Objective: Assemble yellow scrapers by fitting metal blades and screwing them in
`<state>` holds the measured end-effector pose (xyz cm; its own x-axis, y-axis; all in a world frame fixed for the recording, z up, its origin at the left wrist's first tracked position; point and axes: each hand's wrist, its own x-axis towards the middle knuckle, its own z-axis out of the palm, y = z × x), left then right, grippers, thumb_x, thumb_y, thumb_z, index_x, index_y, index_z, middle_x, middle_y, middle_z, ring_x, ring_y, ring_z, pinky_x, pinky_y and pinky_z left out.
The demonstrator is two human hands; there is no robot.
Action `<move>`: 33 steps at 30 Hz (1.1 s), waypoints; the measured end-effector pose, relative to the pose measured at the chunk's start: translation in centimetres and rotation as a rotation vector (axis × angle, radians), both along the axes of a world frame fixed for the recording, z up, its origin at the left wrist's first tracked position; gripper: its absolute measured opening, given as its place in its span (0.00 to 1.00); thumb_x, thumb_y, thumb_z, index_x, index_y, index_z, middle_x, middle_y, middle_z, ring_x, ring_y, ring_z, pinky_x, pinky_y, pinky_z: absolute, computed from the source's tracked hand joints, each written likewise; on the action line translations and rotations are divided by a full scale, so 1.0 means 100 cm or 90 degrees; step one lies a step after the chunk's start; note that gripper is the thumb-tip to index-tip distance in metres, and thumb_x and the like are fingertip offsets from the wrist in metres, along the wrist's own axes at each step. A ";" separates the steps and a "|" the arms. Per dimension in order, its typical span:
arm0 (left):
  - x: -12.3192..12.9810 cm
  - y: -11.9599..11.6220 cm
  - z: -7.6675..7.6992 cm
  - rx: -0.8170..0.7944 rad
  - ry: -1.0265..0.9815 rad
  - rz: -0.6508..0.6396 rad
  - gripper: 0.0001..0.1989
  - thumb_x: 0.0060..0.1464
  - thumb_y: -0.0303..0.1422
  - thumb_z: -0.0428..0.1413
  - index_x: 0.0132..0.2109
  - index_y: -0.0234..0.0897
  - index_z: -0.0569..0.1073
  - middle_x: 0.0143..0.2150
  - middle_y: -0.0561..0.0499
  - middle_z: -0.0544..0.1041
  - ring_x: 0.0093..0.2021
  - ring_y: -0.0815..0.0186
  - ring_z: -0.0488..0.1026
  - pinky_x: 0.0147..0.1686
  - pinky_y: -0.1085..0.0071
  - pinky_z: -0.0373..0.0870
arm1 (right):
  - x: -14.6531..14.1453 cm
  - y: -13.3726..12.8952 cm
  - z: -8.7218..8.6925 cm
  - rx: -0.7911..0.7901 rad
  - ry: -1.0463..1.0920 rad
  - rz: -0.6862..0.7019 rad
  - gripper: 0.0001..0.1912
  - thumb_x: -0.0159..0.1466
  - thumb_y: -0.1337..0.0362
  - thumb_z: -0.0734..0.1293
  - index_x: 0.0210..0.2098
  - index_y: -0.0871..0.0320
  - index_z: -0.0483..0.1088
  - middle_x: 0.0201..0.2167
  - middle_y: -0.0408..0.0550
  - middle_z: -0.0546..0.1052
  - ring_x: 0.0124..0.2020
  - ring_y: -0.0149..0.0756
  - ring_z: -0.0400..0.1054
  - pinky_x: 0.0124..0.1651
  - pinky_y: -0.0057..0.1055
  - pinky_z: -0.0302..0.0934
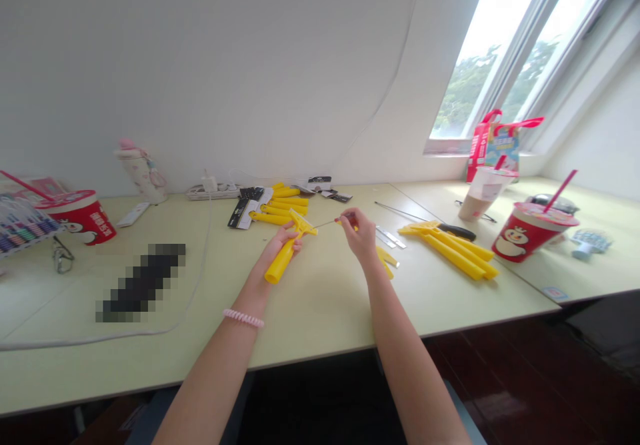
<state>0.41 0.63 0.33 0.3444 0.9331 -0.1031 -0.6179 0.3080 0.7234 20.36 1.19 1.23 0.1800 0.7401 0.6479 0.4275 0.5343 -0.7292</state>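
Observation:
My left hand (279,248) is wrapped around a yellow scraper (281,265), its wide head tilted up and to the right. In my right hand (361,235) is a screwdriver (327,223); its thin shaft points left and its tip meets or nearly meets the scraper's head. The fingers hide most of the screwdriver's handle. Beside my right wrist, flat metal blades (391,236) and a small yellow piece (387,262) lie on the table. Several yellow scrapers (457,252) are stacked further right, and packaged yellow scrapers (275,218) lie behind my left hand.
A long black-handled screwdriver (457,232) lies behind the right stack. Red cups (523,235) stand at both sides, with a drink cup (480,195) near the window. A white cable (175,325) crosses the table (320,325) on the left, past a pixelated dark object (143,284).

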 end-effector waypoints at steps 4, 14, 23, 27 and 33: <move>0.000 -0.001 0.001 -0.001 -0.003 -0.002 0.29 0.50 0.18 0.49 0.57 0.42 0.56 0.33 0.51 0.67 0.20 0.79 0.62 0.18 0.84 0.63 | 0.000 0.001 0.000 -0.010 -0.010 0.006 0.06 0.56 0.63 0.61 0.30 0.57 0.67 0.25 0.44 0.74 0.25 0.31 0.66 0.31 0.27 0.59; 0.002 0.000 0.003 -0.014 0.011 0.012 0.29 0.50 0.18 0.49 0.58 0.41 0.54 0.33 0.50 0.67 0.20 0.79 0.62 0.18 0.84 0.62 | 0.000 0.002 -0.002 -0.014 -0.003 0.027 0.06 0.57 0.63 0.61 0.30 0.57 0.67 0.26 0.45 0.75 0.26 0.32 0.67 0.31 0.28 0.60; 0.002 -0.001 0.003 -0.012 0.016 0.013 0.30 0.49 0.18 0.49 0.58 0.41 0.55 0.35 0.49 0.68 0.20 0.79 0.63 0.18 0.84 0.62 | 0.002 0.002 -0.003 -0.008 -0.011 0.022 0.05 0.57 0.63 0.61 0.30 0.57 0.67 0.25 0.44 0.74 0.25 0.31 0.66 0.30 0.27 0.59; 0.001 0.001 0.001 0.001 0.027 0.016 0.30 0.49 0.17 0.49 0.58 0.40 0.55 0.37 0.47 0.69 0.20 0.79 0.63 0.19 0.83 0.63 | 0.002 0.000 -0.002 0.006 -0.051 0.006 0.06 0.57 0.61 0.63 0.27 0.57 0.66 0.23 0.44 0.74 0.23 0.30 0.63 0.29 0.27 0.58; 0.000 0.001 0.000 0.000 0.032 0.024 0.30 0.49 0.17 0.49 0.59 0.40 0.54 0.36 0.47 0.69 0.20 0.79 0.63 0.18 0.84 0.62 | 0.001 0.000 -0.004 0.011 -0.099 0.007 0.12 0.60 0.55 0.61 0.26 0.57 0.66 0.23 0.43 0.74 0.22 0.28 0.61 0.29 0.26 0.56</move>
<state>0.45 0.77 0.33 0.3030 0.9456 -0.1188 -0.5923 0.2845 0.7538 20.49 1.23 0.86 0.0682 0.7295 0.6805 0.5286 0.5520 -0.6448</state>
